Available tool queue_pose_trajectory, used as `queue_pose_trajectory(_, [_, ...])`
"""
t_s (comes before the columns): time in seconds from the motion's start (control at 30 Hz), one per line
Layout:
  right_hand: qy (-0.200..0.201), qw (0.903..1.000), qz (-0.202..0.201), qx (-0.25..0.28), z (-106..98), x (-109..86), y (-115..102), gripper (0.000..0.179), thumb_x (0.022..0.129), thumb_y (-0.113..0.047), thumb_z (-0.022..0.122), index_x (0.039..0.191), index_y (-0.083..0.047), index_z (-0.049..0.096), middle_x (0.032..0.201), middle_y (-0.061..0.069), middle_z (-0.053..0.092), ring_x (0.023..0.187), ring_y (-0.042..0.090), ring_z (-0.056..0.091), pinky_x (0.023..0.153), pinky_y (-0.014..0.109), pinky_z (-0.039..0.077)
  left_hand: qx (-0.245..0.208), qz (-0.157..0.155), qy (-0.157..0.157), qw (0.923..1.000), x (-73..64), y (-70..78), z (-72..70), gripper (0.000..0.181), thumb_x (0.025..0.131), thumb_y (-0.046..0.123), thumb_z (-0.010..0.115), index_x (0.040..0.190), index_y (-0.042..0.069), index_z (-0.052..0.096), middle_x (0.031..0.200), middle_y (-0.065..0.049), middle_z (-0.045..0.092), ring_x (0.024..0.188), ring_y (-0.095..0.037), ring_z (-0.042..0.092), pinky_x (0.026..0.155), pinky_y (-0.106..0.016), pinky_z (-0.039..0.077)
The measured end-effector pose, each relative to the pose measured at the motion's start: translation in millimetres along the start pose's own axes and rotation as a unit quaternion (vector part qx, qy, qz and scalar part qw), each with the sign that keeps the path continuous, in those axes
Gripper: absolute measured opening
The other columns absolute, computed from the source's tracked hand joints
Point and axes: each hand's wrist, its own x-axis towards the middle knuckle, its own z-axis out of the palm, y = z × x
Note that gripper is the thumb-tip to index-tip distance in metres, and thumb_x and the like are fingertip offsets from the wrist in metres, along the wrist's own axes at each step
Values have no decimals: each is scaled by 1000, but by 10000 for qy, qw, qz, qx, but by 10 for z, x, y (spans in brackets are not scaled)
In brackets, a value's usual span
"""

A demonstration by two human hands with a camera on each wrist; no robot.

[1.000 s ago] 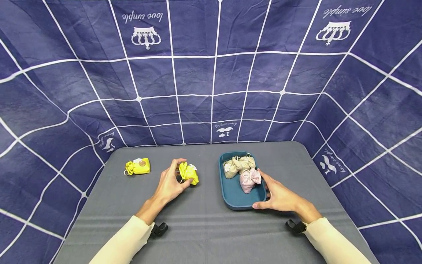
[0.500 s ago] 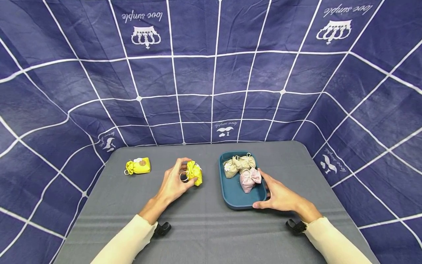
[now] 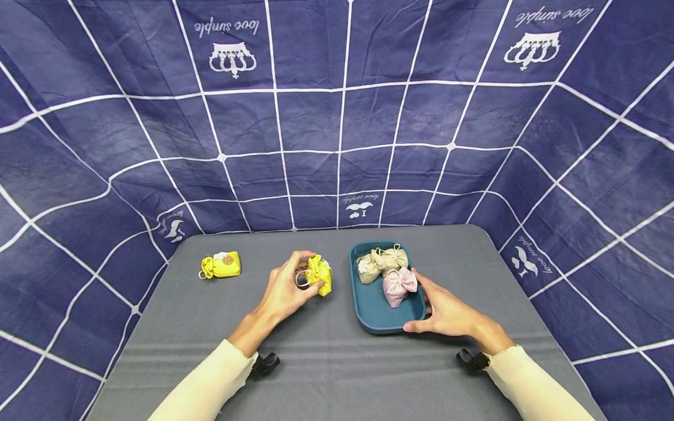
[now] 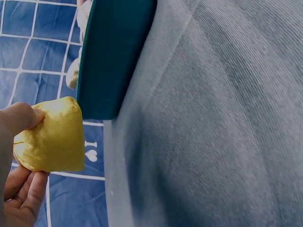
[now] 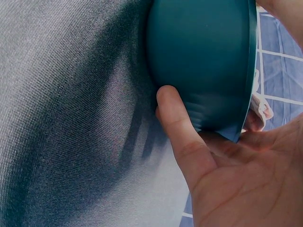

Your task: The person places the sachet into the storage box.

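A yellow drawstring pouch (image 3: 320, 276) is pinched between the thumb and fingers of my left hand (image 3: 281, 292), its pale cord loop hanging toward the palm. In the left wrist view the pouch (image 4: 52, 135) shows its smooth bottom, held above the table. My right hand (image 3: 450, 310) grips the near right corner of a teal plastic bin (image 3: 368, 318), thumb on the front wall and fingers along the right side. The right wrist view shows that thumb against the bin's outer wall (image 5: 203, 52). Inside the bin lie a pink pouch (image 3: 396, 289) and two beige pouches (image 3: 392, 259).
Another yellow pouch (image 3: 223, 265) with a round tan label lies at the far left of the grey cloth-covered table (image 3: 337, 374). A navy curtain (image 3: 310, 123) with white grid lines encloses the back and sides.
My left hand has moved right, toward the bin, carrying the yellow pouch, which has turned slightly. My right hand and the bin stay in place.
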Motion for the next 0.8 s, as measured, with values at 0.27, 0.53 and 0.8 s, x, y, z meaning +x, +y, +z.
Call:
queue_pose_trajectory(0.27, [-7,10000,-4,-25,-3,5,-10,140,86,-44,105,182,7,16,174,38,45,124,31,79,97,31,69,-109,328,22,9994,68,113,57,64,86,12,104,141,12,70,123,-9,87,105,-23,85,87,-38,72])
queue_pose_trajectory(0.53, [-63,9999,115,-68,-7,19,13,141,86,-47,104,183,5,15,176,36,44,126,31,78,97,26,67,-188,405,-117,9989,139,189,160,62,89,14,102,142,12,70,120,-9,87,109,-26,83,91,-39,72])
queue_pose_trajectory(0.8, [-67,9999,126,-15,-17,4,-2,142,86,-46,104,183,6,14,176,37,43,126,34,79,96,27,68,20,411,-93,9991,206,281,207,61,90,22,102,143,18,71,124,-6,88,110,-27,82,94,-46,70])
